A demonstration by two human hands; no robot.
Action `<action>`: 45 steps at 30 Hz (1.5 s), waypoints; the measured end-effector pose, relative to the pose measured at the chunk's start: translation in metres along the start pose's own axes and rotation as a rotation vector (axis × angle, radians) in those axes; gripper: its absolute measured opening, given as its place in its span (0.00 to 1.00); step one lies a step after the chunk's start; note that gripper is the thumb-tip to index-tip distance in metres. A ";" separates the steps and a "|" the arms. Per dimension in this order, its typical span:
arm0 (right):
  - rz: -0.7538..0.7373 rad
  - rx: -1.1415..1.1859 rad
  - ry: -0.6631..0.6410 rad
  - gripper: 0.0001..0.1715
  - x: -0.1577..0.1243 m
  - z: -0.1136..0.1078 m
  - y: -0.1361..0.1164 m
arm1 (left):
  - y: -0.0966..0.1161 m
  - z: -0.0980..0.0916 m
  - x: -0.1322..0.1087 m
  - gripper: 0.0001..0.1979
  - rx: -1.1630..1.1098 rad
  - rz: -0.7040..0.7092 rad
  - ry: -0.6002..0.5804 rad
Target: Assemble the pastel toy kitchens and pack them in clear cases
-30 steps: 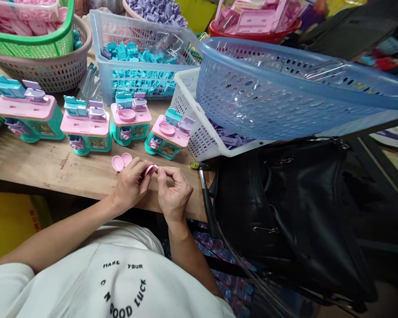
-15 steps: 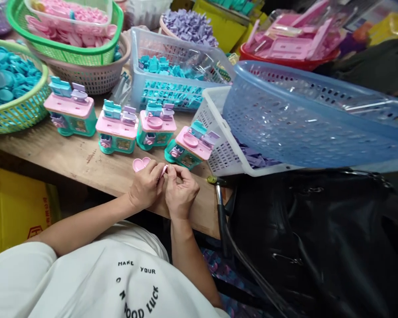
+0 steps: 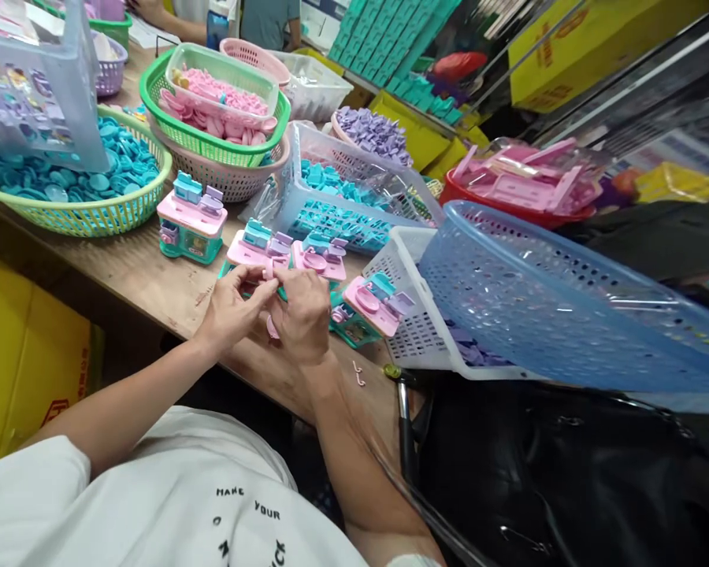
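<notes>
My left hand (image 3: 229, 309) and my right hand (image 3: 303, 313) meet over the table's front part, fingers pinched round a small pink plastic piece (image 3: 269, 269). Most of that piece is hidden by the fingers. Just below them shows part of a pink dish (image 3: 272, 327). Behind the hands a toy kitchen unit (image 3: 257, 246), pink-topped with turquoise and lilac parts, is partly covered. Beside it, another unit (image 3: 319, 260) carries a round pink basin, as does the tilted unit (image 3: 369, 309) at the right. A further unit (image 3: 192, 220) stands at the left.
Two tiny pink hooked bits (image 3: 358, 373) lie near a hammer (image 3: 404, 409) at the table edge. Baskets line the back: a yellow-green one (image 3: 83, 216), a clear bin (image 3: 331, 228), and a large blue basket (image 3: 508, 276). A black bag (image 3: 537, 472) is at right.
My hands have moved away from me and left, to the units, with a small pink piece between them. Two hooked bits now show on the table. The view has tilted up.
</notes>
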State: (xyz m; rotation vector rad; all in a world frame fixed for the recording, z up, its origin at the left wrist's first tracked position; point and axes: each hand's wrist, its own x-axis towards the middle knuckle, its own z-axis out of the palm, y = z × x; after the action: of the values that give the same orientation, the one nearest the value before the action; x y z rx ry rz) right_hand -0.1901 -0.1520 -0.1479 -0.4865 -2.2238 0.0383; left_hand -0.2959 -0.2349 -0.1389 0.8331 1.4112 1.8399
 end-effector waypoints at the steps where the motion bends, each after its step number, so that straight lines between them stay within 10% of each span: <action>1: -0.021 -0.016 -0.030 0.14 0.010 0.007 0.005 | 0.002 -0.009 0.005 0.17 0.047 0.030 0.000; 9: -0.161 -0.094 -0.261 0.15 0.044 0.035 0.026 | -0.016 -0.053 0.056 0.14 0.492 0.447 0.125; 16: -0.122 -0.238 -0.288 0.13 0.048 0.033 0.007 | -0.028 -0.052 0.075 0.18 0.395 0.330 -0.029; 45: -0.199 -0.221 -0.552 0.16 0.068 0.023 -0.004 | -0.027 -0.040 0.075 0.11 0.424 0.347 0.089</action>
State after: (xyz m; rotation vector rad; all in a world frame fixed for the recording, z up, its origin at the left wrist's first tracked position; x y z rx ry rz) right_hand -0.2475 -0.1289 -0.1122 -0.4028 -2.8281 -0.2026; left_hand -0.3681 -0.1902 -0.1664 1.2882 1.8442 1.8683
